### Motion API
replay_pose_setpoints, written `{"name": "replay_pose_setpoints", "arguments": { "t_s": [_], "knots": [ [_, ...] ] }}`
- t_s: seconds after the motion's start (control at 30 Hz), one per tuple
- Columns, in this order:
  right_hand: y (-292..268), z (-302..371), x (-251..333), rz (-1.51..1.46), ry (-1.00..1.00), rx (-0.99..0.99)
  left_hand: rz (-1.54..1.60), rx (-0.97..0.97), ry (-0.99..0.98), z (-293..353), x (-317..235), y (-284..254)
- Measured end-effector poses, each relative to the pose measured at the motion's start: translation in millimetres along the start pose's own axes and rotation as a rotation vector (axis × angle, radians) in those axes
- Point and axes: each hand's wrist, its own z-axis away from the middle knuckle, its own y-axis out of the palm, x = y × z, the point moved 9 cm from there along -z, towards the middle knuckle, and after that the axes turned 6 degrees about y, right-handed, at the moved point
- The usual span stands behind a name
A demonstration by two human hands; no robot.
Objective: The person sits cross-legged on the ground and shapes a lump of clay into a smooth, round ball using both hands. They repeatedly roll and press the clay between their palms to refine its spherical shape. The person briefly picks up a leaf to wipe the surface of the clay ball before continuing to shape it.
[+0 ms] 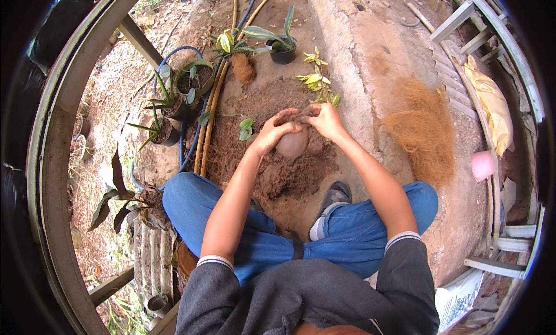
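Note:
A smooth, rounded grey-brown thing that looks like a small pot (293,145) stands tilted over a heap of dark loose soil (284,176). My left hand (275,132) is closed around its left side, thumb lying across the top. On the opposite upper edge, my right hand (325,121) is closed with bent fingers, against the rim and soil there; the fingertips are partly hidden. Both hands are smeared with soil. Just beyond the right hand lies a yellow-green leafy cutting (314,80). A small green-leaved plant (246,129) is left of the left hand.
Potted plants (168,132) stand to the left beside a blue hose (183,144) and bamboo poles (209,118). Farther off are a black pot (282,51) and a yellow-leaved plant with a fibre-covered root ball (242,68). Brown coir fibre (425,132) and a pink container (482,166) lie right.

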Motion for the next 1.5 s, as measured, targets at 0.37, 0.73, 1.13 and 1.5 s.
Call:
{"name": "replay_pose_setpoints", "arguments": {
  "t_s": [0.37, 0.73, 1.13, 1.5],
  "knots": [
    [11.2, 21.8, -7.3, -0.713, 0.221, 0.119, 0.118, -0.082, 0.003, 3.3, 1.3, -3.0],
    [9.5, 29.8, 28.3, -0.564, 0.109, 0.254, -0.257, -0.131, 0.009, 11.6, -21.6, -10.7],
    [4.8, 13.2, 4.7, -0.853, 0.063, -0.045, -0.050, -0.149, -0.023, 14.7, -7.8, -6.8],
    [14.7, 32.6, 38.2, -0.391, 0.138, 0.032, -0.162, -0.244, 0.083, 13.8, -16.4, -11.6]
  ]
}}
